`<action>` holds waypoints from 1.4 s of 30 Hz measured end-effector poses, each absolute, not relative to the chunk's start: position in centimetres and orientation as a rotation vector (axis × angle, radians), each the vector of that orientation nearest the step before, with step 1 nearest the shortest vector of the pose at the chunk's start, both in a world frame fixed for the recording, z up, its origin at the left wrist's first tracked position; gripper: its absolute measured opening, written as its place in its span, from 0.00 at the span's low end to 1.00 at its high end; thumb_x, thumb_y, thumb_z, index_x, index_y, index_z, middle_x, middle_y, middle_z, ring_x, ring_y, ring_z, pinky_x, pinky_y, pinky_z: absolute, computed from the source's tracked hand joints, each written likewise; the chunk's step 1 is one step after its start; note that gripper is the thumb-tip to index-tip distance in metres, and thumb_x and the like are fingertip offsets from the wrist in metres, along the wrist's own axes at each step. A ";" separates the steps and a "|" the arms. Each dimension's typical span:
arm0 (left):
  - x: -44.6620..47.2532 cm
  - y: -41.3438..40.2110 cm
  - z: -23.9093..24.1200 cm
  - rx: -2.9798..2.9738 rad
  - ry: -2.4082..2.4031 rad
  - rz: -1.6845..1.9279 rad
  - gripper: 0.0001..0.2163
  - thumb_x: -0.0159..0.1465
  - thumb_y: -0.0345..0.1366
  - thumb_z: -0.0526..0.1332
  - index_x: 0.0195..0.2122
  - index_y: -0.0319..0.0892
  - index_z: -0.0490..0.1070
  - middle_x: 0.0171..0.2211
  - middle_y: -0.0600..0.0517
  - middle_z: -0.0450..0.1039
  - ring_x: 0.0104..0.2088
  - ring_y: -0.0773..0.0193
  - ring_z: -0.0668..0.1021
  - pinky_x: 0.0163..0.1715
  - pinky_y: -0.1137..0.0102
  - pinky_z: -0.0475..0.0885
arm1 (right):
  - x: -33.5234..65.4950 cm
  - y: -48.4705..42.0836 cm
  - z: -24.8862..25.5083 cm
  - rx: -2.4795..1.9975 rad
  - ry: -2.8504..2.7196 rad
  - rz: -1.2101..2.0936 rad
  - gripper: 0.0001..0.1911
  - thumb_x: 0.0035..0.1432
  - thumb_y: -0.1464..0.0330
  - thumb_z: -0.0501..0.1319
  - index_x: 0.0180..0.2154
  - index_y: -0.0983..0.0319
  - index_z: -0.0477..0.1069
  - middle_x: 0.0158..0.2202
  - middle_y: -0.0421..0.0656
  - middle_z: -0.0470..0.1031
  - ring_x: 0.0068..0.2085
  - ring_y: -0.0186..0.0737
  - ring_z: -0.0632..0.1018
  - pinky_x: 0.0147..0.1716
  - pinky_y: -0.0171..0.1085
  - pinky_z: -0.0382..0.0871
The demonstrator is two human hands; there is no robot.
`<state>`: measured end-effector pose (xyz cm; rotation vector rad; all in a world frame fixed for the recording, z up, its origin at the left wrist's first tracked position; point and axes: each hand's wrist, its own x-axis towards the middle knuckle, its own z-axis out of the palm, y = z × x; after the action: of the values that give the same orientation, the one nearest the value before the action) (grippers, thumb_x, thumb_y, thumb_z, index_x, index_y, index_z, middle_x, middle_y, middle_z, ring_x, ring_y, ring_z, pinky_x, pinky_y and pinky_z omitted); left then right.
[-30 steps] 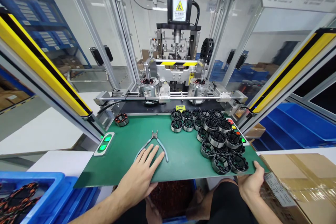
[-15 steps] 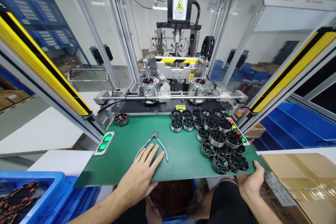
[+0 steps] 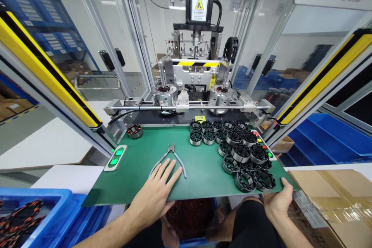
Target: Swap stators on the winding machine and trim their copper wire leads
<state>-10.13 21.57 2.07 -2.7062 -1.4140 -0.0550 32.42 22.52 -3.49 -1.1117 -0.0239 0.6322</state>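
My left hand lies flat and open on the green worktop, fingers slightly spread. Its fingertips rest between and over the blue handles of the wire cutters, whose jaws are apart and point away from me. At the front right corner, my right hand grips the worktop's edge: the thumb is on top and the other fingers are hidden below. Just left of that thumb sits a group of black-and-silver stator cores, several of them stacked. One stator with copper windings stands alone at the back left.
Behind the worktop, a press machine holds two wound stators in metal fixtures. Green-lit buttons are at the left edge. Yellow light-curtain posts flank both sides. Blue bins stand left, a cardboard box right.
In the machine, the striped plate between the two fixtures has shifted up slightly. Both hands, the wire cutters and the stators stay where they were.
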 end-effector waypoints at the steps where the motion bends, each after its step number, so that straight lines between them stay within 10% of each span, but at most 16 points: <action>1: -10.1 21.6 2.1 -2.709 -1.425 -0.050 0.46 0.61 0.37 0.68 0.80 0.47 0.52 0.79 0.36 0.55 0.78 0.35 0.59 0.75 0.41 0.57 | 32.5 22.5 -3.6 -1.113 -0.033 0.632 0.22 0.51 0.57 0.64 0.48 0.57 0.76 0.53 0.39 0.82 0.62 0.44 0.78 0.70 0.45 0.67; 42: -10.1 21.5 2.6 -2.736 -1.461 -0.037 0.45 0.61 0.37 0.69 0.79 0.47 0.55 0.79 0.36 0.55 0.78 0.34 0.59 0.76 0.40 0.56 | 32.8 22.4 -3.9 -1.140 -0.039 0.670 0.20 0.52 0.56 0.64 0.46 0.57 0.76 0.51 0.39 0.83 0.61 0.44 0.78 0.67 0.44 0.71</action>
<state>-10.06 21.51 2.58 -2.7358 -1.4608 -0.0372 32.84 22.39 -3.93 -1.1403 -0.0391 0.6703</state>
